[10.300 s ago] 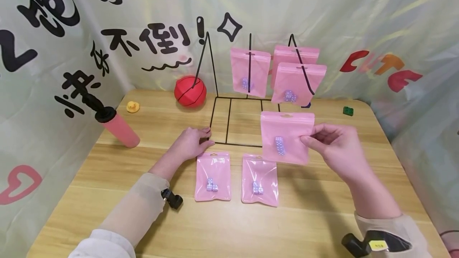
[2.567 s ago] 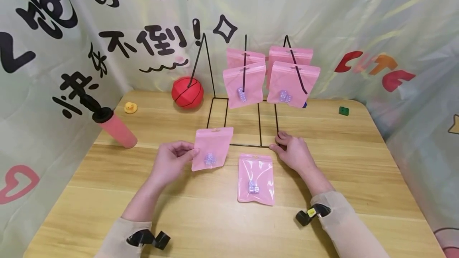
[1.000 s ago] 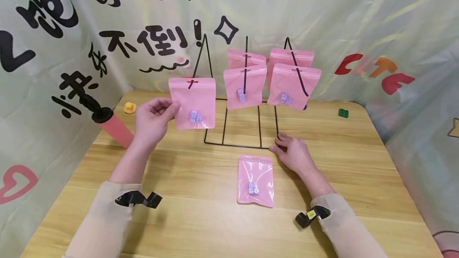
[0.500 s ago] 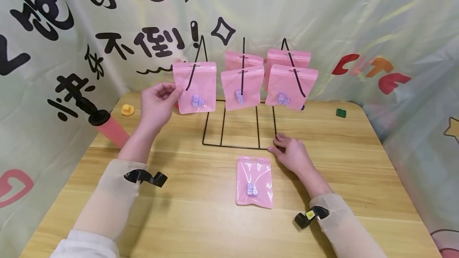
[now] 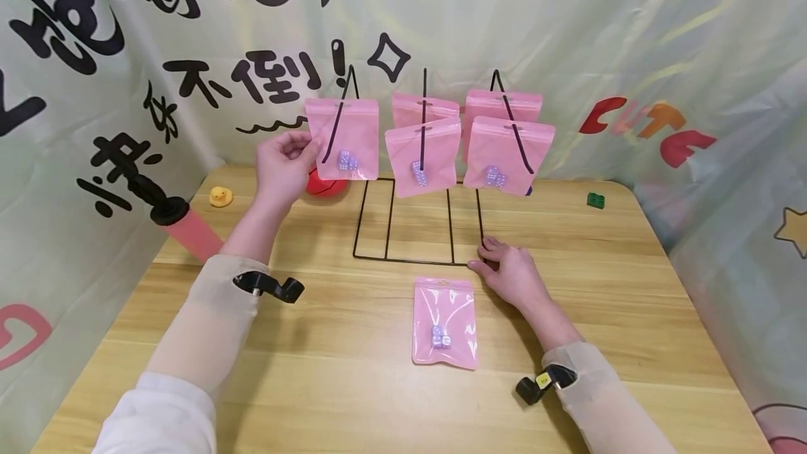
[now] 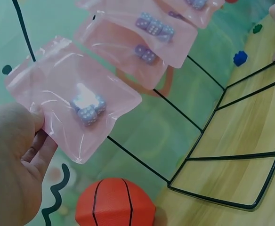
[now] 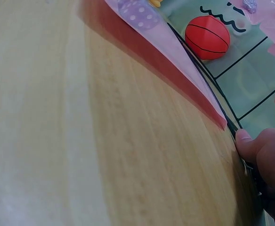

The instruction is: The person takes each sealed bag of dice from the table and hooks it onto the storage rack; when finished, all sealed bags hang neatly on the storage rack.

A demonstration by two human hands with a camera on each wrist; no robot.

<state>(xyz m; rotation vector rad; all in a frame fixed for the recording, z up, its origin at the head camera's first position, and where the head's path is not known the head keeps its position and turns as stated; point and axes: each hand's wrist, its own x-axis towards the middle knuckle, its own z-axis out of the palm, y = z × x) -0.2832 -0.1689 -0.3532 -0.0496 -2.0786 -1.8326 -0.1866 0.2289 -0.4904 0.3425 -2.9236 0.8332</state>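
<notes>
My left hand (image 5: pixel 281 167) pinches the left edge of a pink zip bag (image 5: pixel 343 133) with lilac dice (image 5: pixel 347 160) inside. This bag is on the left hook of a black wire display rack (image 5: pixel 416 261), the hook's tip sticking out in front of it. In the left wrist view, thumb and fingers grip the bag's lower corner. My right hand (image 5: pixel 513 275) holds the rack's front right corner between thumb and fingers. More pink bags hang on the middle hook (image 5: pixel 423 149) and right hook (image 5: pixel 518 142). Another pink dice bag (image 5: pixel 445 314) lies flat before the rack.
Behind the left hook sits a red ball (image 5: pixel 326 183), partly covered. A yellow duck (image 5: pixel 221 196) and a pink bottle with a black top (image 5: pixel 192 230) stand at the left. A green block (image 5: pixel 595 200) lies far right. A printed curtain (image 5: pixel 567 33) backs the wooden table.
My left hand has lifted the bag from the table onto the left hook and slid it backward along it. Earlier, another bag went onto the middle hook; my right hand moved to the rack's corner.
</notes>
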